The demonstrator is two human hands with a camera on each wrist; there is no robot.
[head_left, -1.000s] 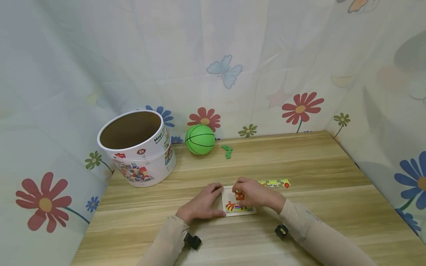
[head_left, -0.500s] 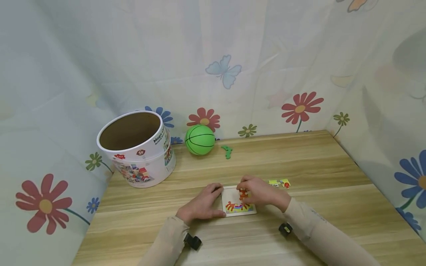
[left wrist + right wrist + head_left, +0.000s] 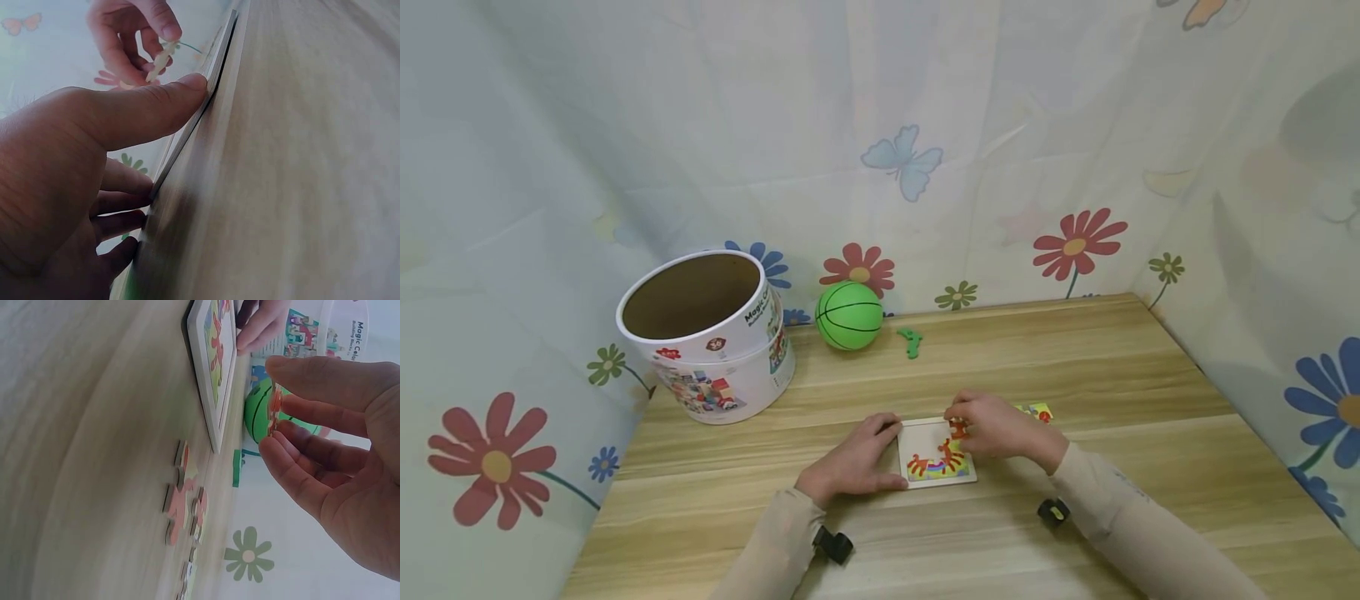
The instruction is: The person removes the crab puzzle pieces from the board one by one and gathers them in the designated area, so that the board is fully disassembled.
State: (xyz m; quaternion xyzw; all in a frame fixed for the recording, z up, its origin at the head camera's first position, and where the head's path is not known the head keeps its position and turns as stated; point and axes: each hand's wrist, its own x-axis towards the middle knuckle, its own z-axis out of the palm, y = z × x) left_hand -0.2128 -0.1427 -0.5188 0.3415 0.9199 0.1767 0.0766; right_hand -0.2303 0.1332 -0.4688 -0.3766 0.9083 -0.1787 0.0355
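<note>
My right hand [image 3: 1000, 427] pinches a red-and-yellow jigsaw piece [image 3: 274, 407] between thumb and fingertips, over the upper right of a small white puzzle tray [image 3: 917, 435]. In the left wrist view the piece [image 3: 161, 61] is held up on edge, its pale side showing. Pieces joined along the tray's bottom [image 3: 938, 469] show red figures and a rainbow strip on yellow; the upper left of the tray is bare. My left hand [image 3: 857, 458] rests at the tray's left side, thumb [image 3: 181, 94] at the near corner and fingertips along the edge.
Loose jigsaw pieces [image 3: 178, 509] lie on the wooden table right of the tray, partly hidden by my right hand in the head view. Farther back are a white printed bucket [image 3: 737, 375], a green ball [image 3: 849, 316] and a small green object [image 3: 912, 342].
My right hand has moved a little to the right with the piece, uncovering more of the joined pieces and covering more of the loose ones. The left hand stays at the tray.
</note>
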